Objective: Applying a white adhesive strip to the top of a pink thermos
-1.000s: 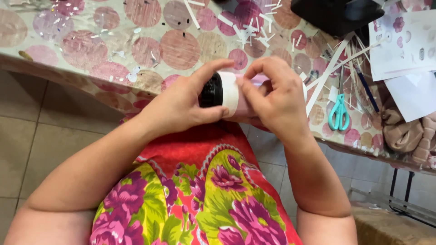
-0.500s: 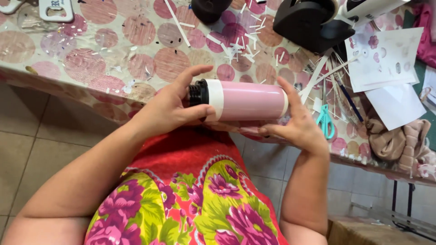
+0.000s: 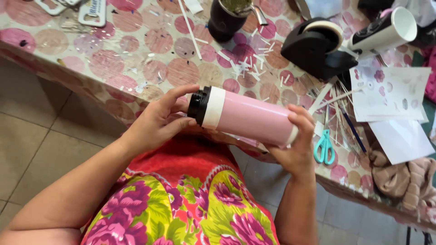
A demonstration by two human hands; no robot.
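Observation:
I hold a pink cylindrical bottle [image 3: 247,118] sideways over the table edge, with white bands at both ends and a black cap on its left end. My left hand [image 3: 156,122] grips the black cap end, thumb and fingers around it. My right hand [image 3: 295,145] cups the bottle's right end from below. The bottle lies nearly level, tilted slightly down to the right.
The table [image 3: 136,54] has a pink-dotted cover littered with white paper strips. On it stand a black tape dispenser [image 3: 318,45], a dark cup [image 3: 229,18], teal scissors [image 3: 323,146], white paper sheets [image 3: 390,95], a white-and-black tumbler [image 3: 386,29] and a beige cloth [image 3: 404,177].
The bottle was turned from end-on to sideways, showing its pink side. My hands moved apart to its two ends, and the view shifted up over the table.

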